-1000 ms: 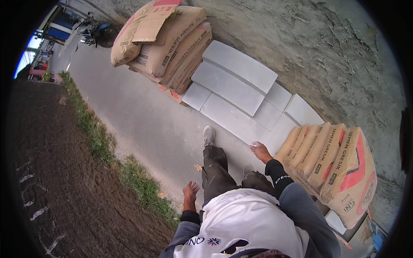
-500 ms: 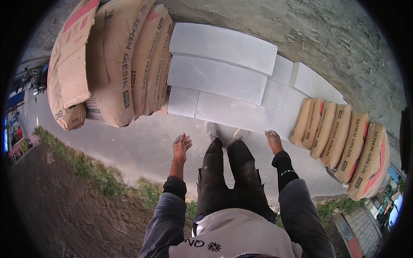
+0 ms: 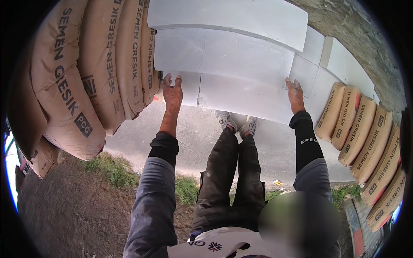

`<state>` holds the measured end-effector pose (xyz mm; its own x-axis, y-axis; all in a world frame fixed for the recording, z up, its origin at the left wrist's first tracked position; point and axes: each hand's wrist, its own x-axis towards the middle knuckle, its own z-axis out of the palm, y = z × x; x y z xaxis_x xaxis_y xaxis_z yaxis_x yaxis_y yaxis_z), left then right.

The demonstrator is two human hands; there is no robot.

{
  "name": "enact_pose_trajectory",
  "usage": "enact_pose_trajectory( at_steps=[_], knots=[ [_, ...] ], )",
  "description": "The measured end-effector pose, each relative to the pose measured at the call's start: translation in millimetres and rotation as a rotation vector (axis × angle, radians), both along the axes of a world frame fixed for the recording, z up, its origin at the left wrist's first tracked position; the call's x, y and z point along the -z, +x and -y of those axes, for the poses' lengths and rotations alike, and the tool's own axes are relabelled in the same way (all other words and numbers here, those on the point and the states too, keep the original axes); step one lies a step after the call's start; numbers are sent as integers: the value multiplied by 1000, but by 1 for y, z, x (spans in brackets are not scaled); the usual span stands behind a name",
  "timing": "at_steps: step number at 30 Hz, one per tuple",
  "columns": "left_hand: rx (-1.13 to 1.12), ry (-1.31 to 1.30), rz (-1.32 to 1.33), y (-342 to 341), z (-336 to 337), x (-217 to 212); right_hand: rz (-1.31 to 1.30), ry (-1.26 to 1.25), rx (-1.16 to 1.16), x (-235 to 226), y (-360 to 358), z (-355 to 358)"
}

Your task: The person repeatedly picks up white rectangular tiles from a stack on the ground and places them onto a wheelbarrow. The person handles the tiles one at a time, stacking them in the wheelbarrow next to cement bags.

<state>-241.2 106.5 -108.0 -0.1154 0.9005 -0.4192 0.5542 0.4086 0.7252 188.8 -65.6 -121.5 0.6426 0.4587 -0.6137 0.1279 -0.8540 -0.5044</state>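
Observation:
Smooth white building blocks are stacked ahead of me. One long block (image 3: 228, 51) lies on the stack behind the front row, and another long block (image 3: 228, 15) lies farther back. My left hand (image 3: 173, 92) is open over the front row, its fingers curved and apart near the left end of the nearer long block. My right hand (image 3: 295, 95) is open too, fingers stretched forward close to that block's right end. I cannot tell whether either hand touches it. Below is the front block (image 3: 245, 94), with a smaller block (image 3: 188, 86) to its left.
Brown cement sacks (image 3: 64, 81) are piled high on the left, close to my left hand. More sacks (image 3: 359, 137) stand in a lower row at right. A rough grey wall (image 3: 365, 47) rises behind. My feet are on grey pavement (image 3: 189, 142), with grass (image 3: 107, 165) and soil nearer.
Both hands have reached forward from beside my legs to the ends of the nearer long block. My view has moved closer to the stack.

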Motion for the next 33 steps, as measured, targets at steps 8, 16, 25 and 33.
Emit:
enact_pose_trajectory(
  at_steps=[8,16,25,33],
  knots=[
    [-477,-43,-221,-14,-82,54,84,59,75,45,-25,-16],
    [-665,-395,400,42,-31,45,177,44,289,57,-90,16],
    [-502,-354,198,85,49,71,-307,245,644,49,-116,96],
    [-559,-513,446,143,30,45,573,122,53,52,-66,59]
  ],
)
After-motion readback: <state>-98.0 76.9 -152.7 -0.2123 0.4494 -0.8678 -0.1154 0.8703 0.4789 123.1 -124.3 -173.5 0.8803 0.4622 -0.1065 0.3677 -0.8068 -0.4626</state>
